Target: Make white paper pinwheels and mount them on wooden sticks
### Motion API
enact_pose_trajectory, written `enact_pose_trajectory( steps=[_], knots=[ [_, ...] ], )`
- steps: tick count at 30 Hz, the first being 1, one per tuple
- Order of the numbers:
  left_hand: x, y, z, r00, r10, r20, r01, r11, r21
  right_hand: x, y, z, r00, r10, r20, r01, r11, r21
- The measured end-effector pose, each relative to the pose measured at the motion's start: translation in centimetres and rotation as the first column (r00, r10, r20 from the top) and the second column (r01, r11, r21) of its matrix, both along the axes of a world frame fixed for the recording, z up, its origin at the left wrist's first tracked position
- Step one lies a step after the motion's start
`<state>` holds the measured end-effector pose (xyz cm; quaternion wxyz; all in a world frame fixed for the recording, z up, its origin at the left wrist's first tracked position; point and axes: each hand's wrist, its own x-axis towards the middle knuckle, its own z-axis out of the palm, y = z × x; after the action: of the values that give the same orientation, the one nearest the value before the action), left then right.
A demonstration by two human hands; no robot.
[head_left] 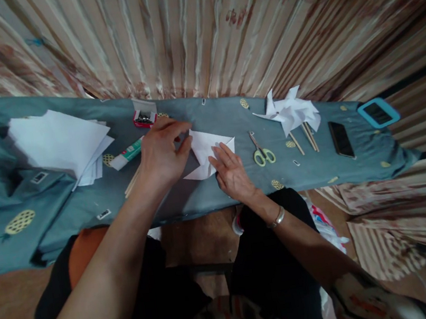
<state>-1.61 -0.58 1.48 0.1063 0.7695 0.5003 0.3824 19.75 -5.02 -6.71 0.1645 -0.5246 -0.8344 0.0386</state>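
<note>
A white paper (203,142) with cut and folded corners lies in front of me on the cloth-covered table. My left hand (166,150) is at its upper left corner, thumb and bent fingers apart, the thumb at the paper's edge. Across the right part of the paper my right hand (232,171) lies nearly flat, fingers stretched out and resting on it. Just right of that hand is a pair of scissors (262,153) with green handles. Left of my left hand lies a green and white glue tube (128,153). Beyond it stands an opened red box (144,118) of small dark pieces.
A stack of white paper sheets (60,142) covers the left of the table. Finished paper pinwheels (289,108) on wooden sticks (309,137) lie at right, beside a dark phone (340,139) and a blue-framed device (378,112). A striped curtain (194,34) hangs behind the table.
</note>
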Motion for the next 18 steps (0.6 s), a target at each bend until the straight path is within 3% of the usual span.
enact_pose_trajectory(
  steps=[9,18],
  knots=[
    [0.1,0.2,-0.3,1.000,-0.004,-0.002,0.004,0.999,-0.040,1.5,0.7,0.8,0.989,-0.047,-0.137,0.046,0.999,-0.010],
    [0.3,-0.4,-0.9,0.998,-0.036,-0.056,0.034,0.998,-0.049,4.5,7.1,1.8,0.984,-0.124,-0.128,0.115,0.990,-0.078]
  ],
)
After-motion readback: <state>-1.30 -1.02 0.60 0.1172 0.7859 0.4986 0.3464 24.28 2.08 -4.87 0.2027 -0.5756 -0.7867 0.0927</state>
